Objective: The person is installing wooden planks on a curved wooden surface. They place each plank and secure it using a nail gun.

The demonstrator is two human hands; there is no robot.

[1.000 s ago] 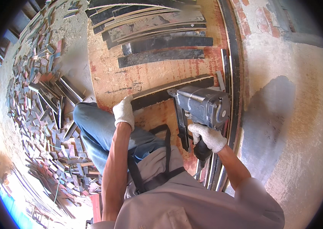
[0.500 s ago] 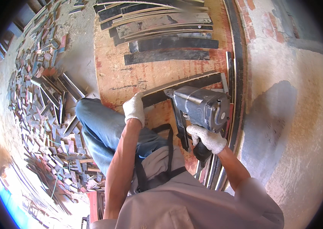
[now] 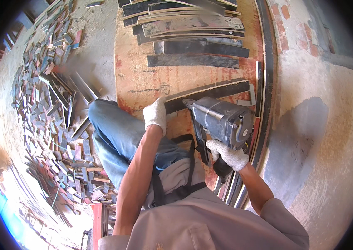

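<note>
My right hand, in a white glove, grips the handle of a grey pneumatic nail gun, whose nose rests by the end of a dark wooden strip. That strip lies across a round reddish plywood board. My left hand, also gloved, presses down on the strip's left end. My knee in blue jeans sits at the board's lower left edge.
Several more dark strips are stacked at the board's far side. Long dark strips run along its right rim. A heap of small wood offcuts covers the floor at left. Bare concrete floor lies at right.
My left hand slid slightly up and right onto the strip's end. The nail gun stayed close to the strip, and the view shifted a little.
</note>
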